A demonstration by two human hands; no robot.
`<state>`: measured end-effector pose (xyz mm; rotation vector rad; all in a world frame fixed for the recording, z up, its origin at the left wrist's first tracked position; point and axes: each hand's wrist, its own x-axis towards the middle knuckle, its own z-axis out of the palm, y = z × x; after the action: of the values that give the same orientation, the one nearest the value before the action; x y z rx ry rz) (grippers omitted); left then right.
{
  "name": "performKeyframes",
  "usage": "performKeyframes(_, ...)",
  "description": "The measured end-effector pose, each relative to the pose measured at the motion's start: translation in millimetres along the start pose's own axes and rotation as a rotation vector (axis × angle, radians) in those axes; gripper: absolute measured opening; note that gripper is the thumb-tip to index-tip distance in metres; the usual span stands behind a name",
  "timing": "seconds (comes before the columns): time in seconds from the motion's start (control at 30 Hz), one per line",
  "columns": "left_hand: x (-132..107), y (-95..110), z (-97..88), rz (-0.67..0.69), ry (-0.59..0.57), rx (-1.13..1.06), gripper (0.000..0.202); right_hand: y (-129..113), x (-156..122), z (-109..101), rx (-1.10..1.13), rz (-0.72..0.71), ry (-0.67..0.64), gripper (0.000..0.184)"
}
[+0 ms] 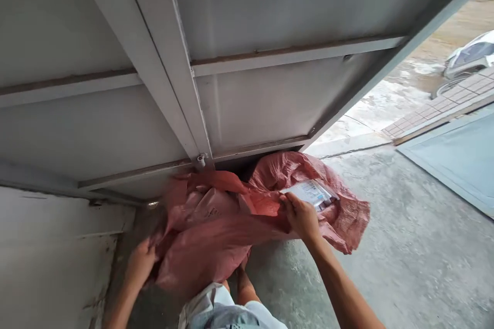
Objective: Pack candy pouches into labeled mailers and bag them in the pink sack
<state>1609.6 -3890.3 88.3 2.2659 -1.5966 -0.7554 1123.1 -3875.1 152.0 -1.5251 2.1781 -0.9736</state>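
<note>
Shorts, white, sat right below me with a bare leg under them, and just past that both my hands were at work! Left hand, blurred, looked closed on the outer edge of a red sack; right hand had its fingers curled on the other end, pinching the rim. The sack hung slack between them over the floor, its mouth seemingly parted, so I judged the step in hand to be spreading or straightening it. Next move, to my eye, called for a firm hold on both edges and an even pull, with no snagging.

Writing? A small dark mark sat on the plastic, too faint to read. Just beyond my right fingers, a white packet rested on more red sheeting; whether that was a second bag, I couldn't tell. Its label carried rows of print and a blue patch, all too small to make out. No brand was legible anywhere!

Behind ran the grey metal door with its little bolt, concrete floor and a pale blue panel off to the right. Farthest out, in daylight, came a tiled strip and something white, cut off by the edge.
</note>
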Motion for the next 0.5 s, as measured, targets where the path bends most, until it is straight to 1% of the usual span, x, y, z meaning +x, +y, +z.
performKeyframes(0.03,-5,-6,3.9,-0.017,-0.04,0.011,0.021,4,-9,8,-0.008,0.0,-0.045,0.036)
performKeyframes(0.07,-10,-14,3.9,-0.046,-0.056,0.03,0.021,8,-21,14,-0.016,0.007,-0.078,0.038)
performKeyframes(0.1,-14,-22,-0.3,-0.084,-0.054,0.057,0.021,13,-34,18,-0.028,0.024,-0.098,0.04)
performKeyframes(0.17,-14,-36,-18.4,-0.159,-0.026,0.112,0.027,25,-56,22,-0.071,0.093,-0.115,0.045)
performKeyframes(0.23,1,-40,-39.3,-0.194,0.002,0.144,0.036,35,-67,23,-0.113,0.176,-0.136,0.048)
performKeyframes(0.27,15,-36,-46.0,-0.187,0.006,0.146,0.04,38,-67,24,-0.119,0.214,-0.148,0.048)
performKeyframes(0.3,31,-29,-47.9,-0.166,0.0,0.139,0.043,39,-63,26,-0.113,0.244,-0.155,0.048)
performKeyframes(0.33,49,-17,-44.0,-0.133,-0.015,0.123,0.046,39,-57,28,-0.095,0.263,-0.152,0.047)
performKeyframes(0.37,66,-2,-34.1,-0.092,-0.037,0.105,0.047,37,-48,31,-0.074,0.278,-0.138,0.046)
performKeyframes(0.4,81,15,-18.3,-0.048,-0.072,0.085,0.046,34,-39,35,-0.053,0.289,-0.113,0.045)
performKeyframes(0.43,92,34,2.1,0.001,-0.111,0.072,0.043,30,-29,40,-0.034,0.299,-0.083,0.045)
performKeyframes(0.47,98,52,25.8,0.049,-0.153,0.066,0.039,26,-19,45,-0.015,0.308,-0.053,0.045)
performKeyframes(0.5,99,68,51.2,0.096,-0.185,0.065,0.036,23,-10,51,0.005,0.317,-0.024,0.046)
